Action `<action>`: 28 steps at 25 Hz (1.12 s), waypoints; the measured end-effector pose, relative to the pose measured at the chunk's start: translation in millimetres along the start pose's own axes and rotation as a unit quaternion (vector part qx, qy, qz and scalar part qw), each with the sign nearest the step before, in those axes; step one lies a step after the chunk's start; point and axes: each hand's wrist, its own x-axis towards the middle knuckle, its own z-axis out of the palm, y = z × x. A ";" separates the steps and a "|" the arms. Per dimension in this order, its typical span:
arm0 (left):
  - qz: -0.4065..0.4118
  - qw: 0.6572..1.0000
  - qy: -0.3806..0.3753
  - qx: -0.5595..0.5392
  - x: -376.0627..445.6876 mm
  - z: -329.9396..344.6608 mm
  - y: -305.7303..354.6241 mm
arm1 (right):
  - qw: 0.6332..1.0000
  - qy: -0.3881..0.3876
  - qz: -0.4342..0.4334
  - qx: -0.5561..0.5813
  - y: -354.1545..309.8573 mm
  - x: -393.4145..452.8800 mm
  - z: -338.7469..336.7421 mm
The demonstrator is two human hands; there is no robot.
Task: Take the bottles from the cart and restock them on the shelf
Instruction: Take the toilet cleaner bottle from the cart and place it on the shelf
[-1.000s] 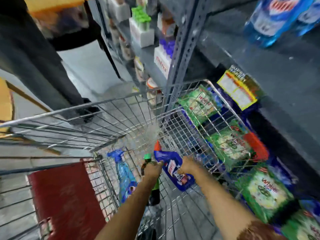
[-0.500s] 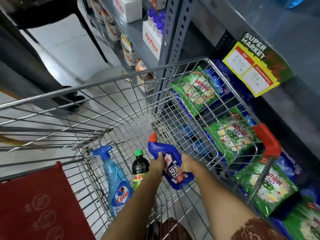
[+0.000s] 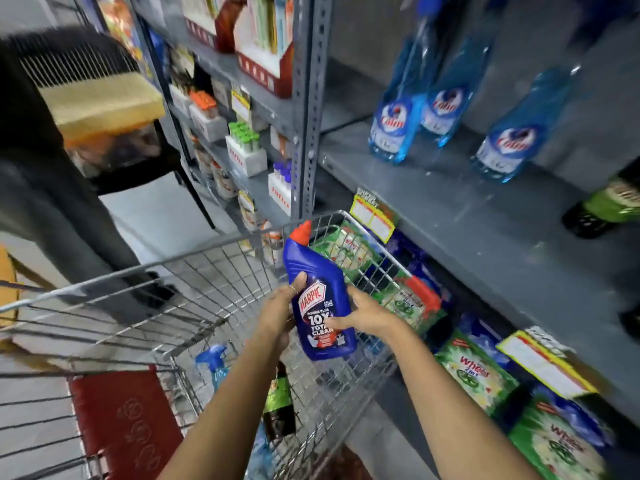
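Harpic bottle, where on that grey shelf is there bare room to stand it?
The shelf is bare in front of the Colin bottles up to its front edge, between the upright post and the green bottle. The back row is crowded.

- Green-labelled dark bottle (image 3: pixel 278 407) in the cart (image 3: pixel 214 244): neck and cap hidden behind the left forearm.
- Blue spray bottle (image 3: pixel 215 363) in the cart: lower body covered by that forearm.
- Dark bottle (image 3: pixel 604 206) on the shelf (image 3: pixel 485 216): cut off by the right edge.
- Price tags (image 3: pixel 372 216): print too blurred to read.
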 end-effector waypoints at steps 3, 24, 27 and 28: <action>0.079 0.994 -0.078 0.023 -61.5 31.3 49.4 | 0.992 0.056 -0.088 0.065 -33.6 -70.4 -17.2; 0.196 0.911 -0.338 0.130 -275.1 306.4 -47.2 | 0.899 0.397 -0.139 0.126 92.5 -387.5 -169.9; 0.205 0.891 -0.373 0.154 -281.2 350.4 -77.2 | 0.871 0.455 -0.121 0.142 126.5 -405.9 -194.9; 0.215 0.882 -0.384 0.170 -281.8 364.4 -85.3 | 0.860 0.475 -0.116 0.143 136.4 -409.5 -204.0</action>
